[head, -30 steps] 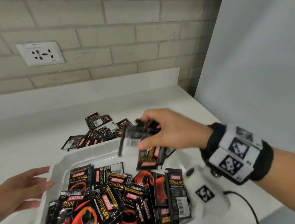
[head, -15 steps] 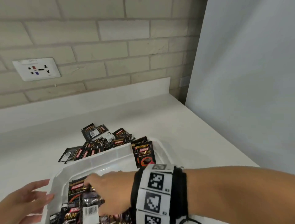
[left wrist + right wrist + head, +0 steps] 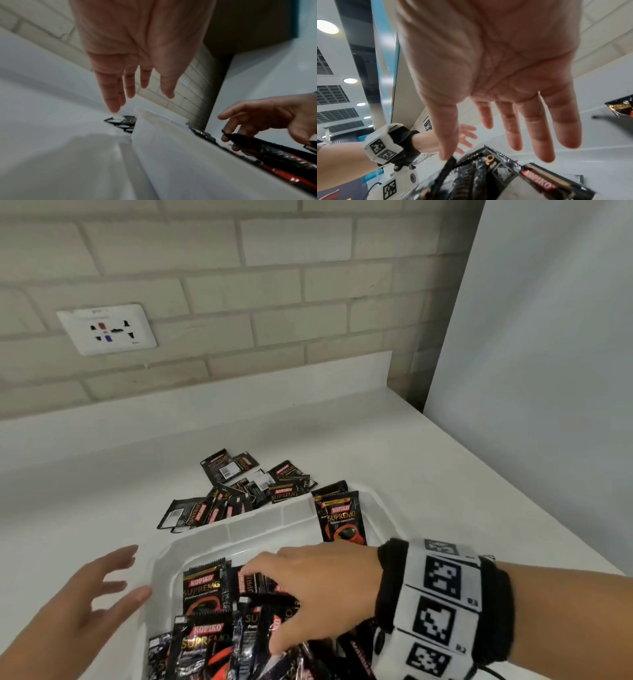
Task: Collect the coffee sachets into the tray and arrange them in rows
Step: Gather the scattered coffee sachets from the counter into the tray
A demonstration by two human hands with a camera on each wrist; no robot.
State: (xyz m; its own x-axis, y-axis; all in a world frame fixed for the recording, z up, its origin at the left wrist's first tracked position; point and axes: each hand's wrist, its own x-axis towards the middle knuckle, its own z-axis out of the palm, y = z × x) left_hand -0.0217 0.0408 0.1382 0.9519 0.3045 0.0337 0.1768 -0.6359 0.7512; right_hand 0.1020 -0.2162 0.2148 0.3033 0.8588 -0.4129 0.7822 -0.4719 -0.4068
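My right hand (image 3: 318, 587) is down in the tray (image 3: 191, 542), fingers spread and mostly straight over the loose sachets (image 3: 212, 621) heaped at its near end; the right wrist view shows the palm open with the thumb tip touching a sachet edge, nothing pinched. My left hand (image 3: 85, 604) sits open just beside the tray's left wall, fingers relaxed, holding nothing; can't tell if it touches the rim. One sachet (image 3: 342, 518) leans against the tray's far right corner, upright-ish. A second pile (image 3: 239, 491) lies on the surface just behind the tray's far wall, not collected yet. Step, I'd say: mid-collection, a batch sits in the tray and the hand is spreading or sorting it; no rows visible, the heap overlaps at all angles. Roughly halfway on collecting, arranging barely begun. Next move probably calls for either reaching past the far wall to grab the pile, or flattening the heap and squaring sachets side by side. Left hand should steady the tray, since it looks light and could slide. The foil is slick, so a stack may slip when pinched.
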